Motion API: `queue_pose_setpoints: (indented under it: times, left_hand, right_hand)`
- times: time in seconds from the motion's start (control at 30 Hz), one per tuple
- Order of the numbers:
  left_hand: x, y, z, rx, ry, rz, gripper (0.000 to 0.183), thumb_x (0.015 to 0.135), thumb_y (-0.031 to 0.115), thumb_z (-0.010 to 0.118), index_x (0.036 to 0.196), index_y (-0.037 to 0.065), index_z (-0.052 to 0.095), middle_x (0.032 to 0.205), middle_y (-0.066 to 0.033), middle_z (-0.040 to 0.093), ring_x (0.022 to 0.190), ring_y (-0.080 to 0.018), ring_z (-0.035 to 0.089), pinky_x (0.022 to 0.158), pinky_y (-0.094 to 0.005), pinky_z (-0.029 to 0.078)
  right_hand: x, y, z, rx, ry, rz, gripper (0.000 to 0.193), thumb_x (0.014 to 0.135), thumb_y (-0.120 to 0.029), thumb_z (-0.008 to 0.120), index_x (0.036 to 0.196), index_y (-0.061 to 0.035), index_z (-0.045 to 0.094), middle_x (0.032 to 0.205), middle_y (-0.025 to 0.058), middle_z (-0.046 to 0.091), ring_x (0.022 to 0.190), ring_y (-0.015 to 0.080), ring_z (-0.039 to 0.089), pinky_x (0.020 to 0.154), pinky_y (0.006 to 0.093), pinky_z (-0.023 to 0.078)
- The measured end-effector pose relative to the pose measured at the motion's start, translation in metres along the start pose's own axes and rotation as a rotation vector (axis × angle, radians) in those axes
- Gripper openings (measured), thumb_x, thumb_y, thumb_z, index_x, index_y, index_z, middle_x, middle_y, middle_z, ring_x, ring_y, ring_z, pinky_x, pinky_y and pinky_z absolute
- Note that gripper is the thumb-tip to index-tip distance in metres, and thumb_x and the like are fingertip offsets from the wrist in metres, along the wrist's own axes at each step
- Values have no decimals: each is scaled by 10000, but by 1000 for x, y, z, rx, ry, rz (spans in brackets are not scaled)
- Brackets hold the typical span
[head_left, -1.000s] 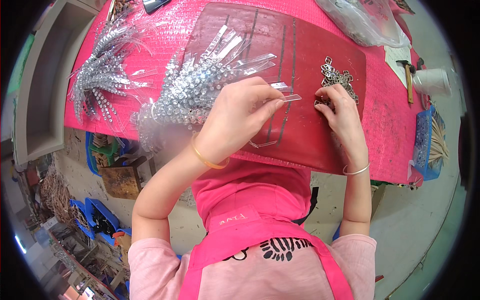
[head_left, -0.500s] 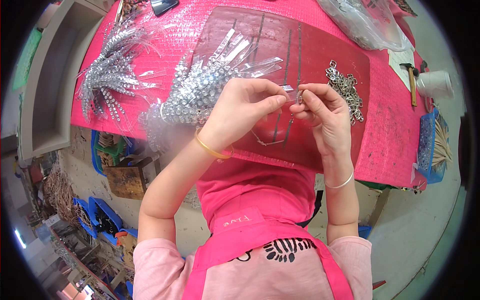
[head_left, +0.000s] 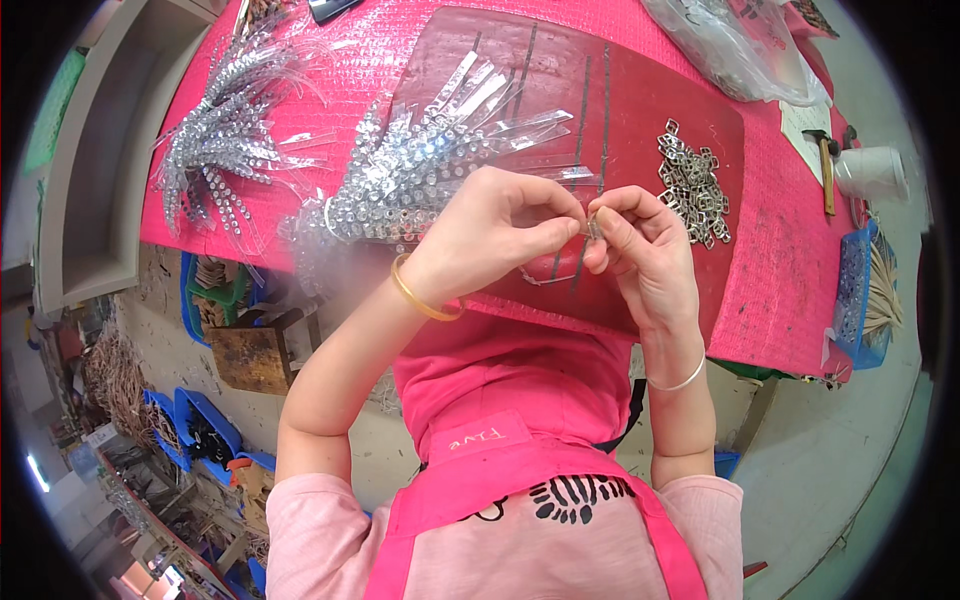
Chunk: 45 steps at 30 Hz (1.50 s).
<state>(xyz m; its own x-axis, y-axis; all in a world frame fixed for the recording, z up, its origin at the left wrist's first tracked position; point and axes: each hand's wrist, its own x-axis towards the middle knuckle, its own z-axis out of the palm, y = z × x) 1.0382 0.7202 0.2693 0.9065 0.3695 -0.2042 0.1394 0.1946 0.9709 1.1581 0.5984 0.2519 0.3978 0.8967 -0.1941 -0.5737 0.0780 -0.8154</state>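
The right hand (head_left: 655, 255) pinches one small metal link (head_left: 595, 227), at three o'clock of the left hand (head_left: 500, 225), whose fingertips are pressed together beside it, content hidden; its long axis is unclear, and the metal-link pile (head_left: 693, 190) lies at the right hand's one o'clock.

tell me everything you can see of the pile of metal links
The pile is a loose heap of small silver-coloured links, shiny and metal-looking, mostly squarish with open centres. They overlap at many angles on the right part of the red mat. The right hand is close to its left side; contact is unclear.
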Motion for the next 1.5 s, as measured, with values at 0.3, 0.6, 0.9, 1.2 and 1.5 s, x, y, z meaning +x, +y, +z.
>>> queue_pose_setpoints:
  times: [0.3, 0.6, 0.9, 1.2, 1.5]
  left_hand:
    - [-7, 3, -1, 193, -24, 147, 146, 761, 66, 553, 816, -66, 579, 659, -54, 590, 572, -70, 534, 510, -214, 453]
    - [-20, 6, -14, 574, 30, 281, 151, 694, 104, 621, 797, -5, 606, 673, -106, 605, 672, -238, 540, 715, -336, 416]
    - [-57, -6, 7, 160, 325, 14, 135, 780, 58, 589, 849, -58, 598, 756, -107, 614, 659, -85, 578, 582, -221, 468]
    - [-69, -9, -8, -199, 256, -72, 223, 807, 69, 561, 981, -70, 564, 770, -48, 591, 680, -75, 533, 604, -200, 443]
    - [-73, -16, -4, -126, 346, 2, 156, 806, 49, 559, 908, -61, 599, 774, -65, 608, 663, -90, 560, 588, -208, 469]
  right_hand:
    - [-3, 7, 1, -5, 42, -77, 113, 798, -42, 566, 881, 34, 554, 733, 82, 594, 564, 114, 573, 504, 205, 469]
    - [-7, 19, 21, -120, 64, -113, 110, 778, -29, 591, 871, 23, 564, 743, 64, 595, 579, 91, 561, 519, 198, 475]
    - [-12, 28, 42, -1045, 76, -807, 170, 675, 86, 602, 814, -9, 576, 732, 96, 561, 643, 208, 568, 545, 281, 464]
    - [-10, 39, 46, -971, 16, -801, 215, 657, 64, 624, 844, -33, 580, 759, 85, 595, 666, 218, 575, 598, 297, 457]
    - [-13, 35, 51, -879, 27, -611, 232, 692, 58, 603, 908, -27, 593, 748, 69, 596, 686, 173, 587, 640, 270, 452]
